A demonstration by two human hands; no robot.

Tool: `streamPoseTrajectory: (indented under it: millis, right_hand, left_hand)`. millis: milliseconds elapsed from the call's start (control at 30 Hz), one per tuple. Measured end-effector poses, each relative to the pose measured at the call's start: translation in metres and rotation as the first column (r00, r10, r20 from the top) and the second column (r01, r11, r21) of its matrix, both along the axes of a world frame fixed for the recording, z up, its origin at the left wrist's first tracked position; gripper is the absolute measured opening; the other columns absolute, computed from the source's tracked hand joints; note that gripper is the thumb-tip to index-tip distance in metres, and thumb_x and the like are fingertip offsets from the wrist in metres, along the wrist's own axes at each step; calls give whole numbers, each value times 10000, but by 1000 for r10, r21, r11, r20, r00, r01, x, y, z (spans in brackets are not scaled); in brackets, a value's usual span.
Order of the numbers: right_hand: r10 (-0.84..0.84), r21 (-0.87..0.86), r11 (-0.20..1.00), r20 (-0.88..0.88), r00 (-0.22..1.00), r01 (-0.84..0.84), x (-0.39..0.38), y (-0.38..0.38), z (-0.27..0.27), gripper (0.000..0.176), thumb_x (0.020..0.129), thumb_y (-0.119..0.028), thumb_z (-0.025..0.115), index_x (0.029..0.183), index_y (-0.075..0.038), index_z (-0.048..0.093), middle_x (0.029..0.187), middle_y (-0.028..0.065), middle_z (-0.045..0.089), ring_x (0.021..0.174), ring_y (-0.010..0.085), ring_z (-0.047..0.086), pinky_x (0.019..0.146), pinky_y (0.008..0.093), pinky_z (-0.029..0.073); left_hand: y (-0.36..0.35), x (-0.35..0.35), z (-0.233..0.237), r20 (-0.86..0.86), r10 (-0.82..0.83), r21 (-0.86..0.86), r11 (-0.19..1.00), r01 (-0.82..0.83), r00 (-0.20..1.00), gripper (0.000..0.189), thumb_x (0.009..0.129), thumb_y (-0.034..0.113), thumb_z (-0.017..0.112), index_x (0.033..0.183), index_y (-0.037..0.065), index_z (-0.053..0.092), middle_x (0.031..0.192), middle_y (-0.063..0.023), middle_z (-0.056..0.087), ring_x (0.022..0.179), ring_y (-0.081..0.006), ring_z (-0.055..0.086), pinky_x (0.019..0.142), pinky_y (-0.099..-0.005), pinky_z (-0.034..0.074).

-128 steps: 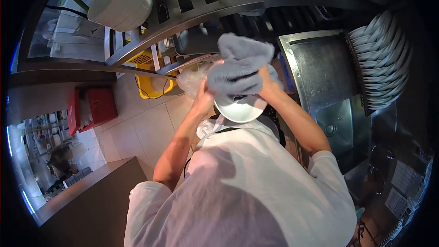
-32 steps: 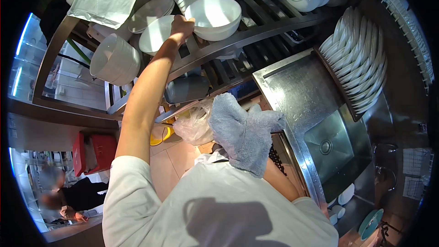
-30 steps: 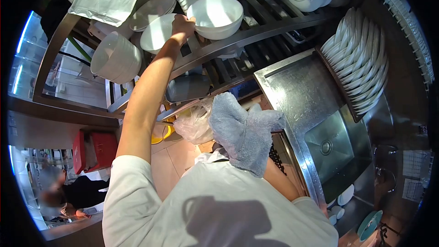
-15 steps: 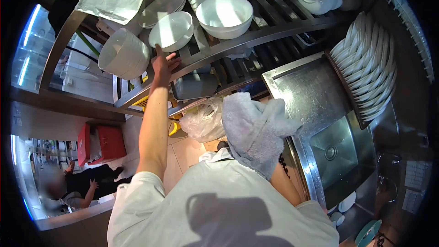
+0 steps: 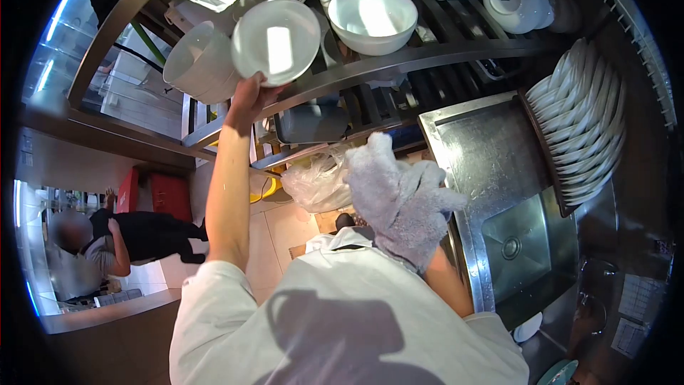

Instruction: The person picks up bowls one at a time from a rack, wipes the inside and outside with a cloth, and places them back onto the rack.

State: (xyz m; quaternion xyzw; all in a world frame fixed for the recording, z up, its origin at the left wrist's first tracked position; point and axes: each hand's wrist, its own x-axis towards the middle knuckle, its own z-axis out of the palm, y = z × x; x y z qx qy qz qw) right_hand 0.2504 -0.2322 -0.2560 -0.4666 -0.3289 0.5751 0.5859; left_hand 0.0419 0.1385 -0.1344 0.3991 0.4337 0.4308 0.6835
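Up from the shelf edge, where it hung open below the dishes 0.5 s ago, the left hand (image 5: pixel 249 96) now grips the lower rim of a white bowl (image 5: pixel 276 40). It holds the bowl tilted, mouth toward the camera, in front of the steel rack (image 5: pixel 434 50). That rack fills the top of the view, loaded with crockery. Below it to the right runs a steel sink bench (image 5: pixel 484 150), with a row of plates (image 5: pixel 588 125) standing on edge beside it.

A grey towel (image 5: pixel 399 196) drapes over the right hand and hides it wholly — whether that hand is open or closed cannot be told.

Just left of the held bowl, a stack of bowls (image 5: pixel 199 64) lies on its side; just right sits 1 larger bowl (image 5: pixel 372 19).

The held bowl looks like glazed ceramic — stiff, fairly heavy for 1 hand, slick, and easy to chip against the steel bars. The grip shown is at the rim alone; a palm under the base would likely be steadier.
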Motion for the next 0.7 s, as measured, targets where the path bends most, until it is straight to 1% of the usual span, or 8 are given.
streamPoseTrajectory:
  millis: [67,133,233,400,567,600,667,700]
  right_hand:
    - [-7,-7,1000,-2,1000,7,4,3,-7,490,962,-344,509,1356,-59,447,1305,120,535,1181,275,508,1000,385,412]
    - [-5,-6,1000,3,1000,5,8,8,-16,492,962,-343,508,1359,-59,446,1310,121,533,1186,277,506,1003,386,410]
    - [-2,12,1000,0,1000,2,19,18,-31,496,963,-343,507,1364,-58,444,1317,123,531,1193,279,503,1009,389,407]
    - [18,77,997,-49,999,-14,19,32,-65,502,963,-342,506,1372,-58,442,1330,126,527,1204,284,498,1017,393,401]
    - [24,202,979,-122,992,1,-24,67,-79,507,963,-341,505,1378,-57,440,1340,129,524,1213,288,494,1025,397,396]
    - [-97,381,915,525,846,-131,-36,77,-55,518,950,-353,505,1366,-50,455,1335,147,525,1218,301,491,1028,415,388]
    - [-310,416,839,895,320,-351,-48,85,-41,529,936,-365,504,1355,-42,470,1331,165,526,1223,314,488,1032,434,379]
    - [-89,243,882,927,365,-403,-51,86,-40,538,912,-357,543,1354,-58,478,1362,175,497,1270,326,447,1079,427,331]
  left_hand:
    - [-45,-14,5,9,69,168,983,-70,998,502,784,-52,442,1280,-23,377,1148,-171,539,1023,-335,614,741,-417,603]
    - [-86,-32,0,-173,260,175,957,-230,950,552,758,-86,447,1301,-1,397,1194,-142,538,1104,-291,580,815,-375,558]
    - [-148,-38,2,-139,132,279,956,-89,981,643,736,-94,449,1368,-8,366,1253,-110,546,1166,-223,539,1013,-327,412]
    - [-222,-19,-53,-342,-29,258,958,124,939,754,719,-86,426,1450,-1,264,1388,-160,414,1306,-258,394,1108,-318,276]
    - [-252,16,-69,-514,-36,181,972,149,857,615,848,88,428,1443,42,281,1312,-270,501,1237,-343,497,1049,-374,348]
    - [-254,18,-64,-549,-54,90,988,123,834,587,869,131,426,1439,62,301,1311,-274,505,1235,-354,499,1044,-382,354]
    - [-248,7,-74,-586,-23,106,989,105,810,566,883,163,420,1433,80,317,1302,-272,515,1219,-365,512,1028,-392,371]
    - [-244,-2,-81,-626,9,129,987,92,780,546,897,195,415,1428,98,332,1293,-270,525,1202,-376,524,1013,-402,388]
